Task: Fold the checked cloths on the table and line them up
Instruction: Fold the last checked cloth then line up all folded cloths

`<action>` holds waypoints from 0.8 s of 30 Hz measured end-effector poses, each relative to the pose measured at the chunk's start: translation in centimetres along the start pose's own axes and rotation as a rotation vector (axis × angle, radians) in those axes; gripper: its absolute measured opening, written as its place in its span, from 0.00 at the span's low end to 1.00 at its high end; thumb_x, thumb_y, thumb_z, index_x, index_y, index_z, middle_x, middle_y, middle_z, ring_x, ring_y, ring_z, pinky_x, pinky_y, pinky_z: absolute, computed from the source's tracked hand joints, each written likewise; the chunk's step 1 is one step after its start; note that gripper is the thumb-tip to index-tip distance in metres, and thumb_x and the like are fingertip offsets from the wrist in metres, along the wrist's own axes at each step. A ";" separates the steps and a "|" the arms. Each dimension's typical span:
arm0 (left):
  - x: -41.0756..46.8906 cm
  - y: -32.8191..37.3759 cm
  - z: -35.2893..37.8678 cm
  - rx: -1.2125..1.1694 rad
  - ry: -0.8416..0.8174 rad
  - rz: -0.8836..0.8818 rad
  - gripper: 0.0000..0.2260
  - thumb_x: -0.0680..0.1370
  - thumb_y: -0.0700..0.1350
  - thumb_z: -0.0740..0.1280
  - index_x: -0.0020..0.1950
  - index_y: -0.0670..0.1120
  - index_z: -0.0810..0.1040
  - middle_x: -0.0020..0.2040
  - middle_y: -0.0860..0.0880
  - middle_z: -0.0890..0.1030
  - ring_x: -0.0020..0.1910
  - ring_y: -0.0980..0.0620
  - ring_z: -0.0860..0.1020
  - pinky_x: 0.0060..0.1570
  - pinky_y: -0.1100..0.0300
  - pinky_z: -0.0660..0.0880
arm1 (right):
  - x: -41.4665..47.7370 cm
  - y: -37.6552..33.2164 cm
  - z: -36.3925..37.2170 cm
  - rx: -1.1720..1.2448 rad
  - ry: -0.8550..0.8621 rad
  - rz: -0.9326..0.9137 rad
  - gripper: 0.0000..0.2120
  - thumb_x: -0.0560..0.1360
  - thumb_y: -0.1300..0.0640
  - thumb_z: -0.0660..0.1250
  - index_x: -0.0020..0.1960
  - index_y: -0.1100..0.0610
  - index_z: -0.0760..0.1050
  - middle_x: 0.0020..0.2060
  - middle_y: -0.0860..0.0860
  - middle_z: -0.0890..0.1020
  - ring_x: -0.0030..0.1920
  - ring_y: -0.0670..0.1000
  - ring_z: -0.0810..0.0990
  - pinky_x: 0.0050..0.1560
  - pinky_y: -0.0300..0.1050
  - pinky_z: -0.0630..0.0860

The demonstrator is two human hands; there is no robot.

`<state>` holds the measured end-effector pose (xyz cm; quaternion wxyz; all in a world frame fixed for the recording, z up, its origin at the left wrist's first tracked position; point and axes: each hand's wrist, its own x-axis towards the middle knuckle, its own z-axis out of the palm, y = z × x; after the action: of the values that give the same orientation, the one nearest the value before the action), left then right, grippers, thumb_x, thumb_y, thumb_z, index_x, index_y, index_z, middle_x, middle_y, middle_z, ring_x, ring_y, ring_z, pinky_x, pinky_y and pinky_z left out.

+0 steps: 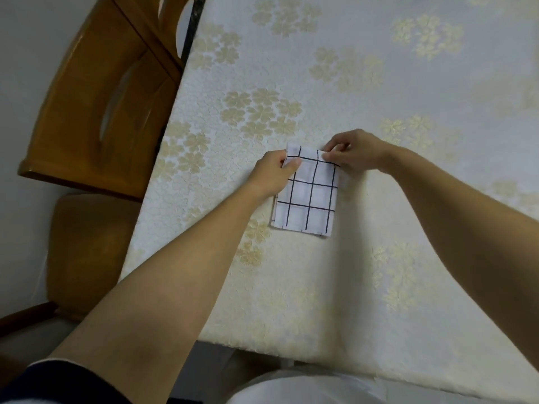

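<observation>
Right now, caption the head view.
Left hand and right hand pinch the far corners of a folded white black-checked cloth.

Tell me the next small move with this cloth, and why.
Probably draw the far edge toward you onto the near edge, halving the cloth. The left hand and right hand each pinch a far corner, while the near part lies flat on the table. It may instead just be getting squared.

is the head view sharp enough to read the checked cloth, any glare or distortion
Head view: soft, even light, no glare; the white black-checked cloth reads clearly where the left hand and right hand pinch its far corners. Head view: wide-angle distortion bows the near edge of the flowered cream tablecloth; faint shadows lie beside the forearms.
</observation>
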<state>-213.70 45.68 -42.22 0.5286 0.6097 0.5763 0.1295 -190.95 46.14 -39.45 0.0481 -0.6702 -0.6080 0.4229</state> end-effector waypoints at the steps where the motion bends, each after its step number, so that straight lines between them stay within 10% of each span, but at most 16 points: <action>1: -0.1 0.0 0.0 -0.011 -0.005 -0.007 0.11 0.83 0.51 0.65 0.45 0.48 0.80 0.36 0.53 0.76 0.35 0.56 0.73 0.40 0.60 0.70 | 0.2 0.0 -0.5 0.019 -0.035 0.013 0.12 0.78 0.47 0.72 0.54 0.55 0.83 0.42 0.45 0.81 0.42 0.45 0.76 0.41 0.36 0.70; 10: -0.5 0.4 0.1 -0.016 0.009 -0.036 0.10 0.82 0.49 0.68 0.57 0.45 0.83 0.52 0.46 0.86 0.53 0.47 0.83 0.59 0.47 0.80 | 1.5 0.3 -2.2 -0.241 -0.170 0.066 0.19 0.74 0.39 0.72 0.36 0.53 0.77 0.34 0.50 0.76 0.35 0.49 0.71 0.35 0.43 0.66; 15: 0.1 0.3 0.5 0.041 0.073 -0.046 0.14 0.81 0.51 0.69 0.43 0.43 0.74 0.36 0.44 0.78 0.35 0.49 0.74 0.40 0.54 0.73 | 1.4 1.2 -2.3 -0.214 -0.124 0.035 0.17 0.74 0.40 0.72 0.42 0.54 0.80 0.36 0.50 0.77 0.37 0.50 0.73 0.36 0.43 0.67; 19: -1.0 1.2 0.7 -0.024 0.158 -0.066 0.17 0.80 0.52 0.71 0.65 0.47 0.74 0.55 0.48 0.80 0.53 0.52 0.79 0.49 0.61 0.76 | 1.4 1.9 -1.6 -0.191 -0.044 0.022 0.14 0.75 0.43 0.72 0.45 0.54 0.80 0.37 0.48 0.77 0.38 0.47 0.73 0.36 0.41 0.68; 24: -5.5 0.7 3.3 0.460 0.345 0.509 0.19 0.81 0.45 0.68 0.72 0.45 0.73 0.69 0.47 0.75 0.70 0.48 0.72 0.69 0.56 0.69 | 1.3 2.3 -0.8 -0.148 0.007 0.008 0.14 0.75 0.44 0.73 0.45 0.55 0.80 0.36 0.47 0.77 0.37 0.45 0.72 0.35 0.39 0.67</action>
<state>-212.41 39.56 -40.48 0.2242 0.8052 0.5011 0.2243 -188.79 46.97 -40.96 -0.0012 -0.6757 -0.6350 0.3745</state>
